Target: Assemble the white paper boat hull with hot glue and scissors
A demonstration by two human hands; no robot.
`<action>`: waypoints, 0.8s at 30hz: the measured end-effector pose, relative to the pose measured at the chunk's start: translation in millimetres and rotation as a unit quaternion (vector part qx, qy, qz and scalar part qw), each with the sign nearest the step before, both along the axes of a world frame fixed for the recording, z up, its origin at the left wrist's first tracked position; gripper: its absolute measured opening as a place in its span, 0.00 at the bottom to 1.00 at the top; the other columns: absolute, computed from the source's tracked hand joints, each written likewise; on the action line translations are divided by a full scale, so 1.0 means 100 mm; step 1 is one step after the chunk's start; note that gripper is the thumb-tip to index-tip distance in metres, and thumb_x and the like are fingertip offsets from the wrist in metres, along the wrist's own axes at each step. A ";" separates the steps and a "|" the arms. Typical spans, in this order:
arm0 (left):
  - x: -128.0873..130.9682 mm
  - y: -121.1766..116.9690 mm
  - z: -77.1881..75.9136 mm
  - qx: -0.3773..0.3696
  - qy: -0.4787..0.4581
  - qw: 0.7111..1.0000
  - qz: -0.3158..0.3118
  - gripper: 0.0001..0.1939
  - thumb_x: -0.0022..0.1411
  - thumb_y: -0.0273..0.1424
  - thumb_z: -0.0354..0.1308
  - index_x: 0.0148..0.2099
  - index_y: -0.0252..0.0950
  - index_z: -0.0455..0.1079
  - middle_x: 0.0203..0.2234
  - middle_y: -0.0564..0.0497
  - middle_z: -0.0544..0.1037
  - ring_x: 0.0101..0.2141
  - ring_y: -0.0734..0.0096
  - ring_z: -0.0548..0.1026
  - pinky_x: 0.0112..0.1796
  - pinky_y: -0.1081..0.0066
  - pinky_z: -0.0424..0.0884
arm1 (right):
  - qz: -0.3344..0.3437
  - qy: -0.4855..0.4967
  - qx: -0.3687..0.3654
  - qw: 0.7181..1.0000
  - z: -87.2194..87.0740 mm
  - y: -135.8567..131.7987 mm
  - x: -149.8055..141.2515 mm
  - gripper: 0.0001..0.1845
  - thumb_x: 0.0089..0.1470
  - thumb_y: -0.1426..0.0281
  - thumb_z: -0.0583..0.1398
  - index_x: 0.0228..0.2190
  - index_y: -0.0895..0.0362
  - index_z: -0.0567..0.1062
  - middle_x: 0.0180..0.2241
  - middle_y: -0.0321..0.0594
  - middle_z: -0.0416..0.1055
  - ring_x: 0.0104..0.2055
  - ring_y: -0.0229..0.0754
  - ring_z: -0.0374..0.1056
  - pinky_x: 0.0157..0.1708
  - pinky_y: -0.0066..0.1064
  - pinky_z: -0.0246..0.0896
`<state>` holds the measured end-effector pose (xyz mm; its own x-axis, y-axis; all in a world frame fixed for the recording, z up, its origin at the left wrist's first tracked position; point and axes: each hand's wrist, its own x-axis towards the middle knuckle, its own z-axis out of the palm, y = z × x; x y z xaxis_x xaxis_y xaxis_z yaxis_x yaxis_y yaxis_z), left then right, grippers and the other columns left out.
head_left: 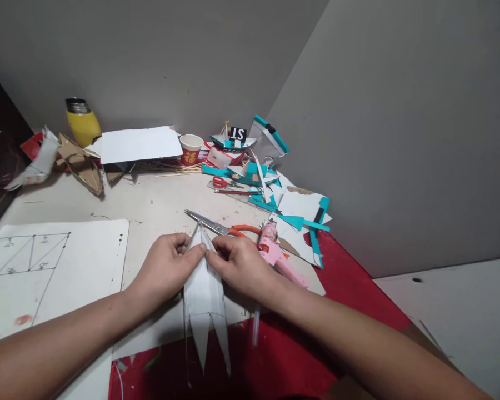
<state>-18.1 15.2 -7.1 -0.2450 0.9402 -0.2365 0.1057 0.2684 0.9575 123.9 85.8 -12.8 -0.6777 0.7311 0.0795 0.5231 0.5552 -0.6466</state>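
A folded white cardboard piece (204, 291), narrow at its far end and split into long points at its near end, is held over the front of the table. My left hand (169, 261) grips its left edge, thumb pressed on top. On the opposite edge my right hand (237, 264) pinches it, the two thumbs almost meeting near the far tip. Just beyond the tip lie scissors (216, 225) with orange handles. A pink glue gun (275, 250) rests to the right of my right hand. The fingers beneath the cardboard are partly hidden.
Left lies a white sheet (95, 250) with a drawn truss diagram. Along the back stand a yellow bottle (83, 125), a brown cardboard boat (81, 166), a paper cup (190, 150) and a small model boat (233, 141). Teal and white scraps (302, 222) lie at right.
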 end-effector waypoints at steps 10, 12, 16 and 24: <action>-0.13 0.11 0.14 0.024 -0.094 0.992 0.080 0.19 0.60 0.40 0.54 0.45 0.32 0.76 0.36 0.44 0.81 0.39 0.63 0.76 0.41 0.69 0.68 | 0.011 0.004 -0.020 1.000 0.05 -0.01 -0.01 0.14 0.48 0.75 0.55 0.16 0.56 0.57 0.16 0.28 0.51 0.20 0.32 0.47 0.22 0.27 0.39; -0.12 0.12 0.12 0.012 -0.154 0.986 0.059 0.19 0.59 0.38 0.56 0.48 0.33 0.75 0.40 0.43 0.81 0.40 0.63 0.77 0.44 0.68 0.68 | 0.018 0.010 -0.033 0.999 0.07 -0.02 -0.01 0.12 0.48 0.76 0.55 0.16 0.57 0.60 0.15 0.28 0.52 0.19 0.31 0.48 0.22 0.26 0.41; -0.08 0.11 0.08 -0.012 -0.234 0.970 0.059 0.16 0.59 0.35 0.57 0.45 0.32 0.76 0.41 0.42 0.81 0.42 0.62 0.77 0.46 0.68 0.69 | 0.037 0.024 -0.054 0.998 0.12 -0.04 -0.01 0.07 0.48 0.78 0.54 0.22 0.59 0.71 0.17 0.30 0.59 0.20 0.32 0.52 0.23 0.25 0.45; 0.01 0.08 0.11 -0.022 -0.250 0.966 0.061 0.11 0.58 0.32 0.59 0.43 0.37 0.77 0.37 0.50 0.82 0.35 0.71 0.78 0.36 0.77 0.71 | 0.042 0.007 -0.052 0.998 0.14 -0.03 0.00 0.08 0.50 0.76 0.55 0.28 0.61 0.75 0.18 0.34 0.65 0.20 0.33 0.54 0.22 0.27 0.46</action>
<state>-17.4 22.8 3.8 -0.1976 0.8982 -0.3927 -0.4022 0.2911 0.8681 124.3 82.4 1.7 -0.7361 0.6767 0.0162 0.4683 0.5265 -0.7096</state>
